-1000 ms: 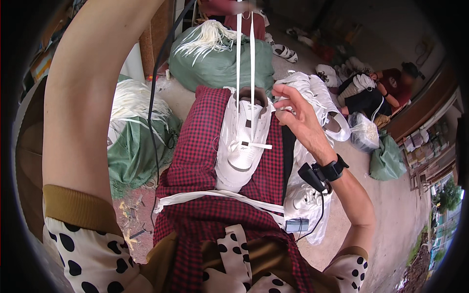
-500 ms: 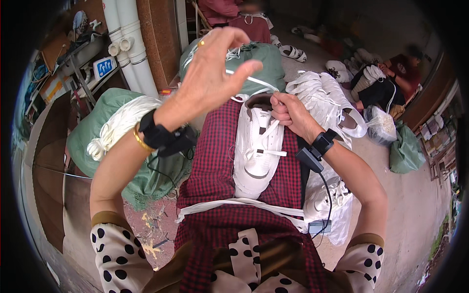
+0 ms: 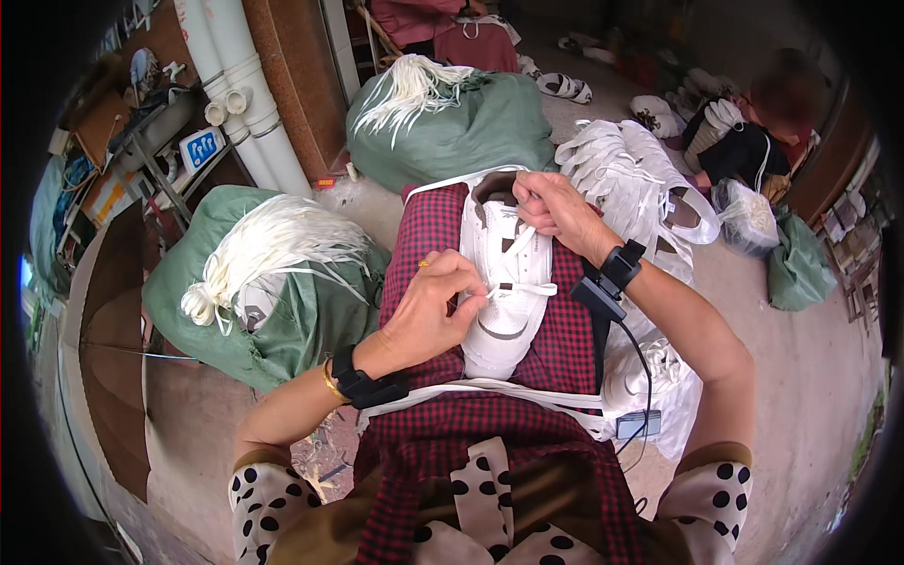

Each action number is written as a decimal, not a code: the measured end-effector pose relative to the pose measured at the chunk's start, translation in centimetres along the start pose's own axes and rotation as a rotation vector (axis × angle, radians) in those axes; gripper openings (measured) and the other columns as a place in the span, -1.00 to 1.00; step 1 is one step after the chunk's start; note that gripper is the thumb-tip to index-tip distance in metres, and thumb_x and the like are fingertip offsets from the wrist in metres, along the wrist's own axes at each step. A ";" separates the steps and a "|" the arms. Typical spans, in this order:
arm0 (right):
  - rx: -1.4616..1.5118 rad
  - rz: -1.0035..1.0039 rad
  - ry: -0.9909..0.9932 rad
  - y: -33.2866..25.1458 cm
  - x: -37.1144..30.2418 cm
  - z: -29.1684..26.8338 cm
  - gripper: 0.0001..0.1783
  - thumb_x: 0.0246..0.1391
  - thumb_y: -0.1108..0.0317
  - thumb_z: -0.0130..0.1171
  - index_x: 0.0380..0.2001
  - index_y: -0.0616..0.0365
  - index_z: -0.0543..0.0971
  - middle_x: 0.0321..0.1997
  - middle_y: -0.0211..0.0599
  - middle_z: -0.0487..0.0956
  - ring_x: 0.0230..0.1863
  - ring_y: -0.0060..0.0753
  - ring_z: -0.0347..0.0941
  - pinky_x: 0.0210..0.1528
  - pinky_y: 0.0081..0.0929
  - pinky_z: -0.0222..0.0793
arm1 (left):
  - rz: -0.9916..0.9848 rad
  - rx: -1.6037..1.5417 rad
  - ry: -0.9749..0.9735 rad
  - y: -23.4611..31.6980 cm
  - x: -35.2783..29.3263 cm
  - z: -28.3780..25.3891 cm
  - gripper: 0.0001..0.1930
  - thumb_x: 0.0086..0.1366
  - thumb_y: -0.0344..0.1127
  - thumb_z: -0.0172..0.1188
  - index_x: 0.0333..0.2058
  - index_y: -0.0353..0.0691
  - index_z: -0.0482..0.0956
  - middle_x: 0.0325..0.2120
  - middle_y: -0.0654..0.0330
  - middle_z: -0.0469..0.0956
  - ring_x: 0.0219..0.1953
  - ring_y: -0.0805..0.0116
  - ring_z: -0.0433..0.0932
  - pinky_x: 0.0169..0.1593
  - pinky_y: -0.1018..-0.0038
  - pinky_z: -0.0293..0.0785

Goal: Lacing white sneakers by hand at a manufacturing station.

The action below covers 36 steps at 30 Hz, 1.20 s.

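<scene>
A white sneaker (image 3: 507, 344) with a brown lining lies on my lap over a red-and-black checked apron (image 3: 428, 235), its toe toward me. A white shoelace (image 3: 529, 290) crosses the lower eyelets, and a strand runs up the tongue. Low on the shoe's left side, my left hand (image 3: 435, 306) pinches the lace with thumb and fingers. Beside the collar, my right hand (image 3: 557, 212) is closed on the lace's upper part; its fingers hide most of what they grip.
Green sacks topped with bundled white laces stand left (image 3: 226, 320) and ahead (image 3: 452, 137). Right of my lap are stacked white shoes (image 3: 621, 169) and a small device (image 3: 638, 425) with a cable. Two people sit farther back. White pipes (image 3: 240, 85) rise at the left.
My left hand has come down from above the shoe's far end to its lower left side, and its spread fingers have closed. The right hand stays by the collar.
</scene>
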State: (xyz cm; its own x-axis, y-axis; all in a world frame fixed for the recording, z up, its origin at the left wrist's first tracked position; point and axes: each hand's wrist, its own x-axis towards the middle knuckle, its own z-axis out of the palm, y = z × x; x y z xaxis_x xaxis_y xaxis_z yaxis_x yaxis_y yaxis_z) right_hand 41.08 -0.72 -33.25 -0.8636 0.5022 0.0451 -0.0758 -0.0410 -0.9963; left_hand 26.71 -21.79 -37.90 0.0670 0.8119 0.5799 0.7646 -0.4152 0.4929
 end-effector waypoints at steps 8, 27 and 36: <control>-0.023 0.028 0.015 0.5 0.5 -0.1 -0.64 0.36 0.16 -0.07 -0.54 0.04 0.36 -0.71 -0.74 0.07 -0.73 -0.80 -0.10 -0.70 -0.62 -0.29 | -0.074 0.118 0.035 1.4 1.0 -1.4 -0.71 0.12 -0.27 0.45 -0.27 -0.29 0.58 -0.22 0.08 0.46 -0.10 0.14 0.48 -0.01 0.35 0.42; -0.224 0.091 -0.017 -0.6 1.1 0.5 -0.58 0.37 0.05 -0.05 -0.57 -0.01 0.38 -0.73 -0.77 0.09 -0.73 -0.84 -0.12 -0.70 -0.65 -0.33 | -0.188 -0.117 -0.062 -0.3 0.7 0.3 -0.87 0.18 -0.42 0.34 -0.37 -0.33 0.59 -0.32 0.21 0.45 -0.32 0.42 0.44 -0.29 0.49 0.35; -0.255 0.085 -0.003 -0.9 1.0 0.8 -0.58 0.34 0.08 -0.05 -0.62 -0.03 0.33 -0.74 -0.76 0.09 -0.73 -0.82 -0.13 -0.70 -0.64 -0.33 | -0.137 0.058 0.038 1.8 0.9 -0.8 -0.77 0.14 -0.43 0.37 -0.22 -0.27 0.60 -0.20 0.15 0.49 -0.19 0.27 0.51 -0.10 0.39 0.44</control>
State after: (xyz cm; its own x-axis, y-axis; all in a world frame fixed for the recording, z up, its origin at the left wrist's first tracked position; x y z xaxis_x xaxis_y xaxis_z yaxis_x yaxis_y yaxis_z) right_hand 39.91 -0.87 -32.29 -0.8630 0.5035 -0.0402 0.1253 0.1365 -0.9827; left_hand 27.63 -22.08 -36.00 -0.0643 0.8429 0.5342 0.8008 -0.2759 0.5316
